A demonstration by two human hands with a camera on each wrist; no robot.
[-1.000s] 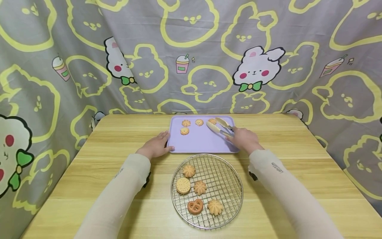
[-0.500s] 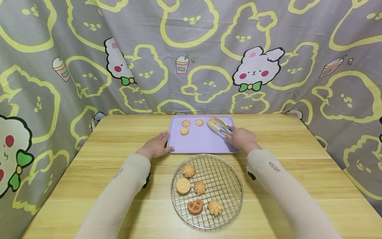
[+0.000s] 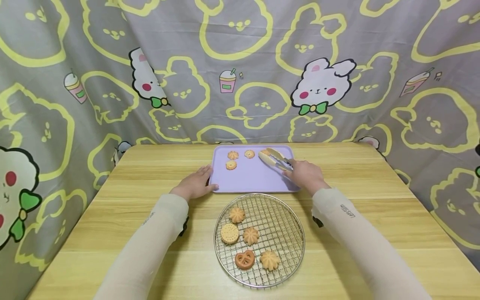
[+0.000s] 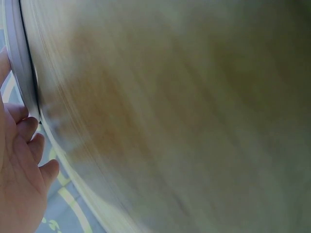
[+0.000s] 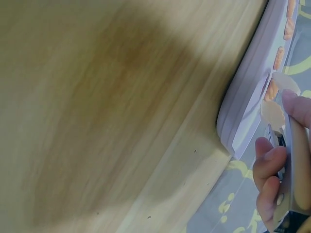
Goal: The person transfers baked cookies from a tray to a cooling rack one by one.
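Gripped in right hand point(image 3: 306, 174): tongs point(image 3: 268, 160), tips either side of cookie point(image 3: 265, 151) near far right corner of purple tray point(image 3: 255, 179); contact unclear. Left hand point(image 3: 193, 183), fingers extended, touches tray's left edge. Three other cookies point(image 3: 233, 155) lie left of tongs on tray. Round wire rack point(image 3: 279, 227), just nearer, bears five biscuits point(image 3: 251, 236).
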